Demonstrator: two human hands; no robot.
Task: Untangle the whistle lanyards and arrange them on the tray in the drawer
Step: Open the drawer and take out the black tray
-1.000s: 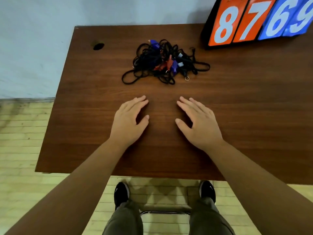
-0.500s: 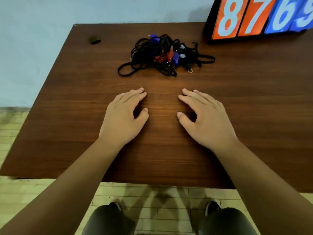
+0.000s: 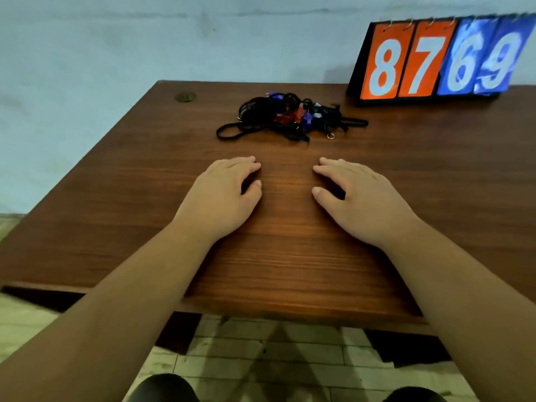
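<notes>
Left hand: the left hand [image 3: 220, 198] lies palm down on the brown wood-grain tabletop [image 3: 130, 198], fingers loose and a little bent, pointing toward the far edge; it holds nothing.
Right hand: the right hand [image 3: 362, 198] lies the same way, palm down, fingers loosely spread, thumb tucked inward; nothing is in its grasp.
Hands to each other: side by side with a strip of bare wood between the two thumbs; they do not touch.
Task item: the tangled heap of black cord lanyards with red and blue plastic whistles [image 3: 290, 118] sits on the tabletop beyond the fingertips, toward the far edge, apart from both hands. One long black loop trails out to its left; another strap runs out to its right.
Loose detail: a small silver metal ring [image 3: 330, 136] lies at the near right edge of the heap; whether it is joined to a cord cannot be told.
Scoreboard: a black flip scoreboard with orange cards 8 and 7 and blue cards 6 and 9 [image 3: 435, 59] stands at the far right of the table, just right of the heap.
Table mark: a round cable hole [image 3: 185, 97] sits near the far left corner.
Surroundings: a pale blue wall [image 3: 145, 39] rises behind; a light tiled floor [image 3: 261, 358] shows below the near edge.
</notes>
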